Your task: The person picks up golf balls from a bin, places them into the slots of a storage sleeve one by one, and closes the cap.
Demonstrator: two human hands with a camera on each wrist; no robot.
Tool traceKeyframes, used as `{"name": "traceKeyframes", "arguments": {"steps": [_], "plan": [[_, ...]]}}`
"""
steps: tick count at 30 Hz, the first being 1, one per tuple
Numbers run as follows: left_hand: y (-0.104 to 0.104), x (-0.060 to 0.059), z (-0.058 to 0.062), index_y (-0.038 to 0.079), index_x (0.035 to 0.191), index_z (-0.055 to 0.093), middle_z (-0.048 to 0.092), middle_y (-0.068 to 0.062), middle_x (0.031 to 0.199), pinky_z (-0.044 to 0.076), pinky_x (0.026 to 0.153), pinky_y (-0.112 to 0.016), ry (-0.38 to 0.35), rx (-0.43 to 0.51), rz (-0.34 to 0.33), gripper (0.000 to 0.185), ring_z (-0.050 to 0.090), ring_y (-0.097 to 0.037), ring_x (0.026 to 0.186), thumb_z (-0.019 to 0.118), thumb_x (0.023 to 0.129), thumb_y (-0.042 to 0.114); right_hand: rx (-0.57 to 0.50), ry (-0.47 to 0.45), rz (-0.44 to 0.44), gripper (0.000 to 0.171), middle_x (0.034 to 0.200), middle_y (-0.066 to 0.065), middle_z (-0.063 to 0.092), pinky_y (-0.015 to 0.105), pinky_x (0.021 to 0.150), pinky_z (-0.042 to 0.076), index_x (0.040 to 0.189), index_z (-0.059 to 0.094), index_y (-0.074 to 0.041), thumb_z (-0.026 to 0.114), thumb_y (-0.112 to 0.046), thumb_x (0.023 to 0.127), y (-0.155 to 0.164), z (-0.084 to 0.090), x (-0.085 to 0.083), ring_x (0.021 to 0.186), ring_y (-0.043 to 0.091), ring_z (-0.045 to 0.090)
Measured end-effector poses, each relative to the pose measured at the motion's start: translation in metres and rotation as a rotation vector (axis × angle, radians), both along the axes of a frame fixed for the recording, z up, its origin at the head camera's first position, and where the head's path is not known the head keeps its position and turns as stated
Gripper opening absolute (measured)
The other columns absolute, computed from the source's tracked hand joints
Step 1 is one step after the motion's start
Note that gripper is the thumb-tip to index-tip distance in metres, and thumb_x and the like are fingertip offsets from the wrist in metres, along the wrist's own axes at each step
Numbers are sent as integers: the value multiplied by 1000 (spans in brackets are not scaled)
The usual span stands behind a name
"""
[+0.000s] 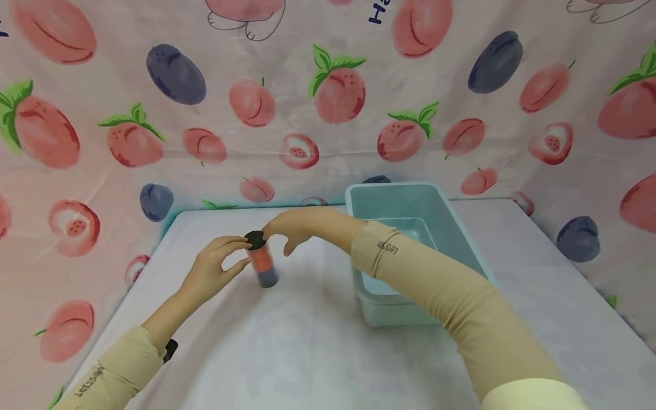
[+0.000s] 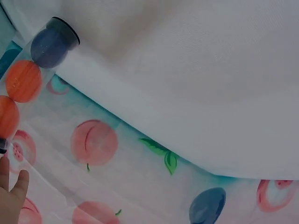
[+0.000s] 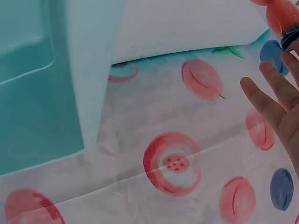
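A clear tube (image 1: 263, 265) with orange and blue balls inside and a black cap (image 1: 254, 240) stands tilted and blurred on the white table (image 1: 318, 353). My left hand (image 1: 233, 255) pinches the tube just under the cap, index finger above and thumb below. My right hand (image 1: 274, 239) reaches across from the right, and one fingertip touches the cap while the other fingers hang loose. The left wrist view shows the tube (image 2: 28, 79) along the left edge, with my left fingertips (image 2: 11, 191) below it. In the right wrist view the tube (image 3: 280, 16) sits at the top right, above my spread fingers (image 3: 275, 100).
A light blue plastic bin (image 1: 410, 205) stands right of the tube, under my right forearm; its wall (image 3: 42, 93) fills the left of the right wrist view. A fruit-printed cloth (image 1: 328, 114) hangs behind and around the table.
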State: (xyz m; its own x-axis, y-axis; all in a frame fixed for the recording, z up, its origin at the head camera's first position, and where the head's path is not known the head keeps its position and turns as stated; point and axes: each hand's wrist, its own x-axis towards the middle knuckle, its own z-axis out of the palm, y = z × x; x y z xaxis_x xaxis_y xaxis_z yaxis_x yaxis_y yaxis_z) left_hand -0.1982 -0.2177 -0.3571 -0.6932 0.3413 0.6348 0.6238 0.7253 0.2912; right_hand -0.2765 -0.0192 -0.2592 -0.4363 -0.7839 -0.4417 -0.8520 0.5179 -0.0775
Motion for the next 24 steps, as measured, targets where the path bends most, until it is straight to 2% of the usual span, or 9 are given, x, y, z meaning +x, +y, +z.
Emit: {"name": "traceKeyframes", "arguments": {"steps": [2, 6, 8, 14, 18, 24], "plan": [[-2, -1, -1, 2, 100, 69, 67, -12, 106, 47, 89, -29, 35, -24, -18, 34, 60, -28, 101, 79, 68, -4, -18, -3, -1, 58, 149, 1, 40, 31, 115, 30, 142, 43, -12, 65, -23, 90, 0, -2, 0, 139, 16, 35], [-4, -5, -3, 2, 99, 69, 67, -13, 105, 46, 93, -21, 81, -30, -51, 35, 62, -29, 99, 78, 66, -6, -44, -9, -10, 54, 145, 2, 46, 30, 113, 33, 140, 45, -11, 63, -20, 90, 0, -1, 1, 136, 16, 39], [-4, -9, -3, 2, 98, 69, 67, -14, 105, 46, 94, -21, 99, -33, -66, 35, 63, -30, 99, 78, 66, -6, -46, -8, -17, 53, 145, 2, 46, 29, 112, 34, 140, 46, -10, 63, -19, 91, 0, 1, 1, 136, 16, 40], [-2, -14, -4, 1, 97, 69, 68, -15, 104, 50, 85, -41, 145, -50, -90, 34, 64, -31, 98, 78, 65, -6, -28, 30, -23, 50, 141, 3, 50, 28, 110, 36, 138, 47, -9, 62, -18, 91, 0, 3, 0, 132, 16, 44], [-2, -15, -4, 0, 98, 69, 67, -16, 103, 51, 84, -42, 152, -66, -95, 35, 64, -32, 97, 79, 65, -4, -23, 63, -8, 47, 138, 4, 53, 28, 109, 38, 136, 49, -8, 62, -19, 92, 0, 2, 1, 129, 17, 47], [-5, -13, 3, 1, 92, 70, 68, -11, 92, 53, 78, -42, 156, -122, -125, 32, 64, -28, 90, 80, 62, -2, 5, -14, -22, 54, 148, 0, 42, 31, 114, 31, 144, 40, -14, 58, -24, 94, 3, -1, 7, 138, 15, 37]]}}
